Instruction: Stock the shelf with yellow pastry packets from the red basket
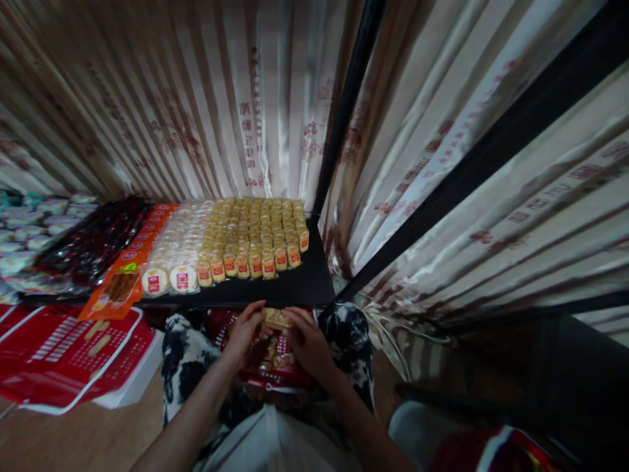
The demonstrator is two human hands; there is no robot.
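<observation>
Between my two hands is a small wrapped snack cake in clear film, yellowish like those on the table. My left hand pinches its left end, and my right hand has fingers closed on its right end. Just below, a red bag sits between my knees with several similar wrapped pieces showing inside its mouth. Ahead, rows of yellow wrapped snack cakes stand on the black table, their front ones showing red and orange labels.
Left of the cakes lie white round packets, orange packets, dark glossy packages and pale packs. A red carrier bag is on the left. Printed curtains and black poles close off the back and right.
</observation>
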